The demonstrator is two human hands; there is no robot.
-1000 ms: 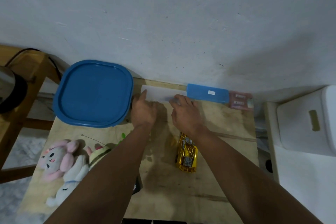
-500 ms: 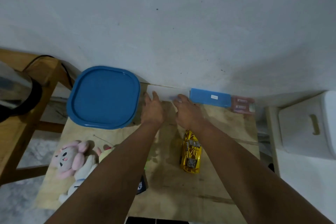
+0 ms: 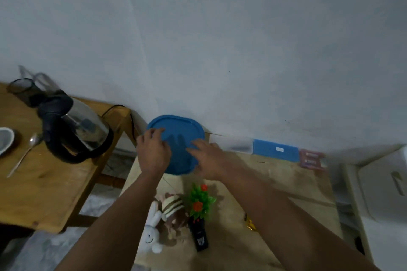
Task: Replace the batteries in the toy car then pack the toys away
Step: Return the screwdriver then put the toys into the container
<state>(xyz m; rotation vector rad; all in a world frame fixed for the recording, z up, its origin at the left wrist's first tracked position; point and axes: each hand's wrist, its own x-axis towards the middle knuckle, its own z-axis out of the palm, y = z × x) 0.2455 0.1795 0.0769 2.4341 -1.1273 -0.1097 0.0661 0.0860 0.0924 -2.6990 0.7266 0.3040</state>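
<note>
Both my hands are over the blue lid (image 3: 179,132) of a container at the table's back left. My left hand (image 3: 153,149) rests on the lid's left rim with its fingers bent onto the top. My right hand (image 3: 208,158) lies on the lid's right side with fingers spread. The yellow toy car (image 3: 250,224) is mostly hidden under my right forearm. A black remote (image 3: 200,236), a green toy plant (image 3: 201,201), a brown striped plush (image 3: 172,207) and a white bunny plush (image 3: 150,234) lie near the front left.
A long white and blue box (image 3: 275,149) and a pink battery pack (image 3: 311,159) sit against the wall. A kettle (image 3: 77,132), spoon (image 3: 24,154) and bowl (image 3: 5,142) stand on the wooden side table (image 3: 44,193) at left. A white bin (image 3: 378,185) is at right.
Both hands left the white and blue box at the wall and moved left onto the blue lid. The view swung left, bringing the kettle table into sight.
</note>
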